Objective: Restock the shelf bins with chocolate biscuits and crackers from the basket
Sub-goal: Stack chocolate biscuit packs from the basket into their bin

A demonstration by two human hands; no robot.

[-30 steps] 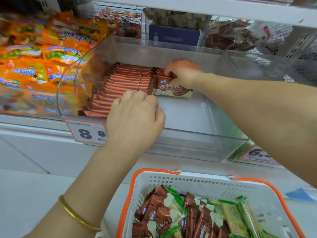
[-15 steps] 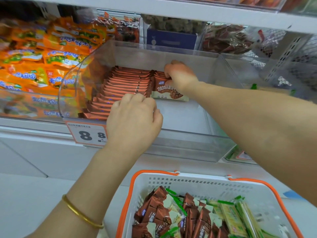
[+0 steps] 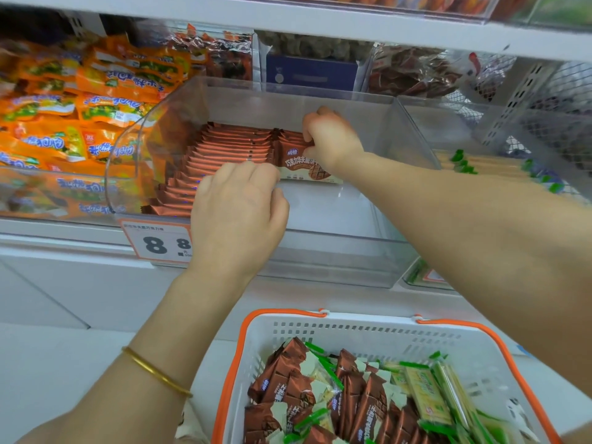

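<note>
Clear bin (image 3: 336, 251) half-filled with chocolate biscuit packs (image 3: 230, 145); my right hand (image 3: 330, 139) pinched the front pack (image 3: 298, 165), left hand (image 3: 237, 213) curled on row, grip unclear.

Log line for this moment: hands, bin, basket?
left hand: at biscuit row, grip hidden | right hand: grips front pack | bin: part filled | basket: holds biscuits, crackers

Biscuits (image 3: 224, 149) stand in a row along the left of the middle bin (image 3: 336, 213), with a shorter row beside it at the back under the right hand (image 3: 330, 136); the left hand (image 3: 237, 216) reaches over the front wall. Bags (image 3: 64, 136) fill the left bin (image 3: 38, 200), and crackers (image 3: 487, 165) lie in the right bin (image 3: 426, 123). The basket (image 3: 352, 325) sits below in front, biscuits left, crackers right.
</note>
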